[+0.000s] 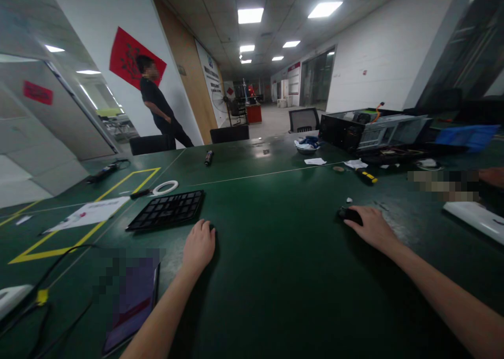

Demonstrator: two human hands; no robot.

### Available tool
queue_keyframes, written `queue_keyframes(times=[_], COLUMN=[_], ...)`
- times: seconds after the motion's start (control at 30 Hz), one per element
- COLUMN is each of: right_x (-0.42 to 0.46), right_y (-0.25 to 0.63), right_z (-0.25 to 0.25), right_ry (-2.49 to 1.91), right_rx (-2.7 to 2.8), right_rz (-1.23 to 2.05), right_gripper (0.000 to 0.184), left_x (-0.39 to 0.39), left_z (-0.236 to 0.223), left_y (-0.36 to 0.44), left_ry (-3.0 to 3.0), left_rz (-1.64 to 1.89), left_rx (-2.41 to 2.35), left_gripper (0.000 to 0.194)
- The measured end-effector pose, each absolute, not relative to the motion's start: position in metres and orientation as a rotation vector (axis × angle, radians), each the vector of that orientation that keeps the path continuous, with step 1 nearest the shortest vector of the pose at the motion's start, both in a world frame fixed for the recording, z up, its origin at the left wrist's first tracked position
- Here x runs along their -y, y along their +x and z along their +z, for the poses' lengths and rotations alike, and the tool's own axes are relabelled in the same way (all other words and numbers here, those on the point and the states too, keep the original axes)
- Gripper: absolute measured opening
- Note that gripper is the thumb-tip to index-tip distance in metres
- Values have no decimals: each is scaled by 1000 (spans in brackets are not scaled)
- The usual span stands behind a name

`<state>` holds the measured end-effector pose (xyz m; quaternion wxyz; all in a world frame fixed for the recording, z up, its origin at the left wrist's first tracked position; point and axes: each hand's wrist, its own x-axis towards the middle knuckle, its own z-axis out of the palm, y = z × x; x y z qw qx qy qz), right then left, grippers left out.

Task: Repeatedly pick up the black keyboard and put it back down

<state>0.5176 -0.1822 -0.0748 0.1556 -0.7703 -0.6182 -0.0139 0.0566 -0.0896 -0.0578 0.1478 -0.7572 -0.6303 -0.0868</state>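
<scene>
Right hand (370, 225): fingers are bunched together and closed on the right end of a small black object (350, 215), which is seen at nine o'clock of the hand, low over the green table (268, 275). Thumb is hidden. Left hand (199, 247): fingers are curled and pressed together; a dark bit (213, 227) is seen at the fingertips, mostly covered, so whether it is pinched cannot be told.

From left hand: black tray (167, 210) is placed near, at eleven o'clock, white ring (165, 188) beyond it; phone (132, 304) is laid at eight o'clock.

From right hand: yellow-and-black screwdriver (367, 176) is seen at twelve o'clock, bowl (306, 149) at eleven. Another person's hand (493, 177) is caught at two o'clock, partly blurred out.
</scene>
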Motion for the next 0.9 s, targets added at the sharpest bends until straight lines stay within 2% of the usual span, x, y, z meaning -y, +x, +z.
queue_keyframes(times=[0.17, 0.27, 0.4, 0.5, 0.67, 0.83, 0.9], right_x=[186, 193, 200, 200, 198, 193, 190], right_y=[511, 504, 498, 497, 497, 505, 508], right_z=[-78, -75, -71, -70, -68, -76, -79], right_ry=[-2106, -2010, -1901, -1832, -1821, -1854, -1855], right_rx=[1665, 1598, 1669, 1721, 1750, 1788, 1802], right_rz=[-443, -624, -804, -880, -915, -896, -896], right_gripper=[66, 60, 55, 54, 55, 65, 65], left_x=[94, 103, 111, 110, 105, 108, 109], left_z=[-54, -48, -44, -46, -50, -52, -48], left_y=[59, 62, 66, 65, 62, 64, 65], left_ry=[-2121, -2015, -1925, -1934, -2104, -2204, -2234], left_rz=[-349, -383, -249, -167, -119, -260, -571], left_rx=[1789, 1794, 1978, 2061, 2114, 2136, 2265], left_gripper=[40, 43, 42, 41, 27, 22, 14])
